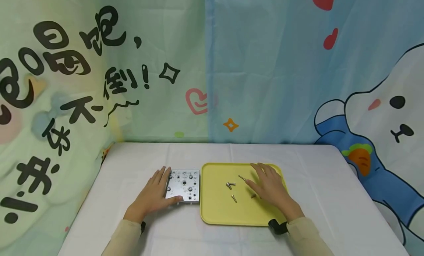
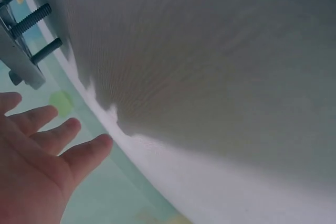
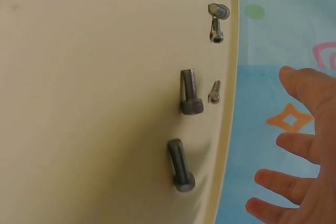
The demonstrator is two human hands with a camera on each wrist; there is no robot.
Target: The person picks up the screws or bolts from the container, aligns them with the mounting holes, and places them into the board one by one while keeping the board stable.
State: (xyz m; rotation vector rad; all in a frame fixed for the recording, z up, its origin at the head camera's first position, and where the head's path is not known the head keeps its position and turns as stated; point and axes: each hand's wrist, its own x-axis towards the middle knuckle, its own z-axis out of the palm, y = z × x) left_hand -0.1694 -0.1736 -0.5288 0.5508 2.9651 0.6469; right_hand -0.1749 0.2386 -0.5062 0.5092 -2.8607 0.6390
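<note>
Slip risk, both sides

Right hand (image 1: 271,188): fingers spread, holding nothing, over yellow tray (image 1: 225,213) with loose bolts (image 3: 192,106). Left hand (image 1: 153,194): fingers straight at edge of metal plate (image 1: 181,187), which stands on table (image 1: 185,235), left of tray. Judged hazards: hasty pinch could roll a bolt; uneven pressure could skid plate.

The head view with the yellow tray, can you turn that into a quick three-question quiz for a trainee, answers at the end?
1. Multiple choice: relative to the yellow tray, the metal plate sits: A, inside it; B, underneath it; C, beside it.
2. True or false: the right hand is over the tray and holds nothing.
3. Short answer: which hand is at the metal plate?

Key:
1. C, beside it.
2. True; the right wrist view shows its fingers spread and empty.
3. The left hand.
</note>
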